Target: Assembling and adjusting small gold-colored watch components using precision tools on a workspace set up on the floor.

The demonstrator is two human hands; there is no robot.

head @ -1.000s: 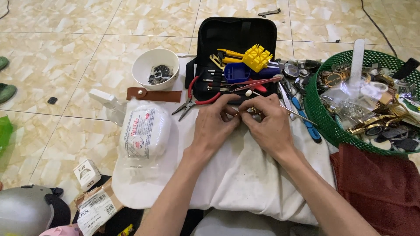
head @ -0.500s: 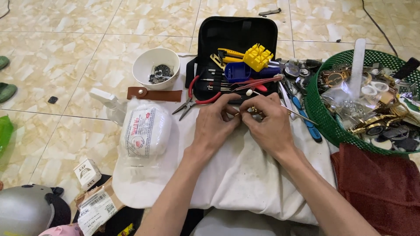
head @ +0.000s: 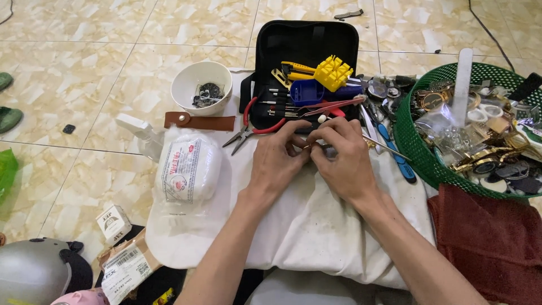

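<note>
Now both the left hand (head: 278, 160) and right hand (head: 341, 155) pinch a tiny gold part (head: 309, 146) just below the black tool case (head: 305, 42), fiddly work clearly unfinished.

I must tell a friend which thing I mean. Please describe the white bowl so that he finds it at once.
Start at the open black case on the tiled floor. Left of it stands the bowl, round, white, with small dark parts inside; a brown strap lies before it.

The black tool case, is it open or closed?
Open. The black tool case lies flat on the floor with its lid back, showing the yellow holder, blue block and small tools.
</note>
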